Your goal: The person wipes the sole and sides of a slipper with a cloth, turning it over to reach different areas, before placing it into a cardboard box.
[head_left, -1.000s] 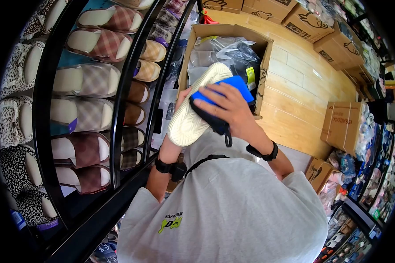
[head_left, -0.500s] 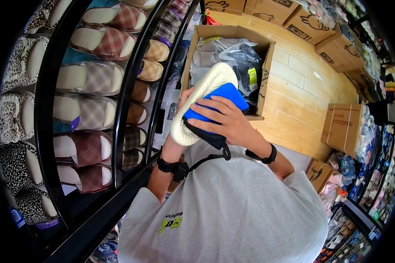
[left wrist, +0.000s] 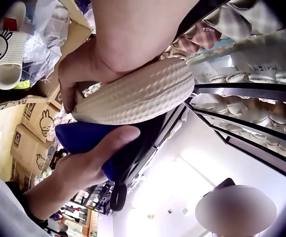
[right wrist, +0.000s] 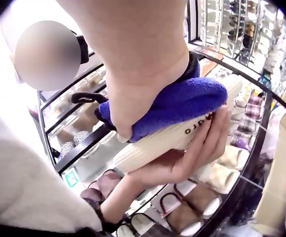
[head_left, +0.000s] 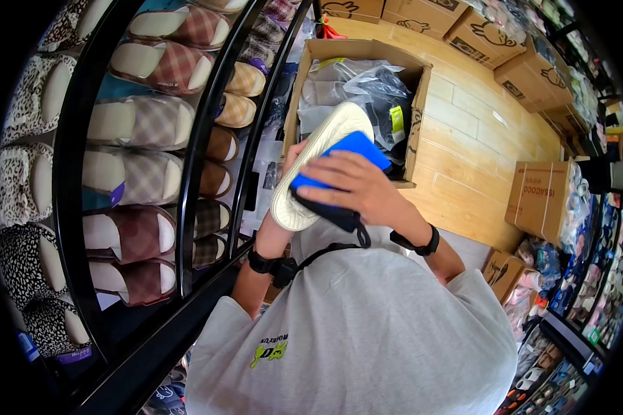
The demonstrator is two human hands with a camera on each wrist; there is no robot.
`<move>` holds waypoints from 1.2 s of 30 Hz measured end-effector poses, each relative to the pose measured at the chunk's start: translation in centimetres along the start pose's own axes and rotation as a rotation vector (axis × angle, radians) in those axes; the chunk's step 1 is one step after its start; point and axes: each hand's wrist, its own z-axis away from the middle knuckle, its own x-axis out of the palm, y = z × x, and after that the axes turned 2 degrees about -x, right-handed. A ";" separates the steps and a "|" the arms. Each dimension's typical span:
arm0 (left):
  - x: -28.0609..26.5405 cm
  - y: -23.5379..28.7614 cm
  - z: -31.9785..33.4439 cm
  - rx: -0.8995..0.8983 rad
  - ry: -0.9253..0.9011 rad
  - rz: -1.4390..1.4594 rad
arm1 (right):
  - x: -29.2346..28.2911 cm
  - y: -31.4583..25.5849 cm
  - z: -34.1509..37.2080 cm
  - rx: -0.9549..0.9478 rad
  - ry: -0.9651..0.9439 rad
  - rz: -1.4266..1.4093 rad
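Note:
A cream slipper (head_left: 304,166), its patterned sole turned up, is held in front of the body over the carton. My left hand (right wrist: 182,165) grips it from beneath, with fingers along its side; in the head view most of that hand is hidden behind the slipper. My right hand (head_left: 353,185) holds a blue plush cleaning pad (head_left: 360,145) with a black part and a black loop (left wrist: 118,196) against the sole. The thumb (left wrist: 120,138) lies along the pad in the left wrist view. Dark lettering shows on the slipper's side in the right wrist view.
An open carton (head_left: 422,124) of plastic-wrapped slippers stands just beyond the hands. At left, a black-framed rack (head_left: 194,138) holds rows of plaid and leopard-print slippers. More cartons (head_left: 536,72) line the wooden floor (head_left: 464,131) at the far side and right.
The slipper has shifted slightly to the right in the head view. My right hand has slid a little down the sole with the pad, and more of the pad's blue end shows.

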 end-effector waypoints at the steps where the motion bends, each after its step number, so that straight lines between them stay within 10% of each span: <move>1: 0.4 0.3 0.6 -0.050 -0.001 0.089 | 0.0 0.5 0.2 0.042 0.044 0.087; 8: -0.8 -0.2 -0.1 0.121 -0.040 -0.234 | 1.4 -1.7 -0.6 0.001 0.095 0.169; 12: -0.2 -0.1 0.8 0.055 -0.050 -0.146 | 0.8 -0.3 -0.3 0.030 0.092 0.187; 13: 0.6 0.9 1.1 -0.125 0.008 0.290 | 0.6 0.1 -0.3 0.120 0.149 0.221; 17: 0.7 1.3 1.3 0.251 -0.045 -0.377 | 1.1 -0.2 -0.9 0.253 0.284 0.308; 18: 0.1 0.9 1.6 -0.149 -0.054 0.250 | 1.4 -0.6 -0.8 0.232 0.272 0.337; 20: 0.1 0.3 1.7 0.360 -0.042 -0.692 | 1.9 -2.0 -0.8 0.114 0.224 0.258; 21: -0.3 0.2 1.3 0.066 -0.056 -0.194 | 2.2 -2.2 -0.5 0.039 0.186 0.249; 26: 1.1 2.3 1.9 0.184 -0.262 0.205 | 1.5 -1.2 0.0 0.052 0.224 0.271; 27: 1.3 3.1 2.0 -0.242 0.047 0.164 | 1.5 -1.0 0.0 0.111 0.287 0.264; 30: 2.4 3.8 2.0 -0.241 0.147 0.111 | 1.9 -2.2 -0.1 0.130 0.337 0.325; 32: 1.6 5.5 0.2 -0.676 -0.097 0.869 | 2.5 -3.0 0.2 0.006 0.275 0.369; 36: 1.1 3.7 0.0 -0.566 -0.106 0.735 | 2.4 -2.5 0.6 -0.130 0.210 0.322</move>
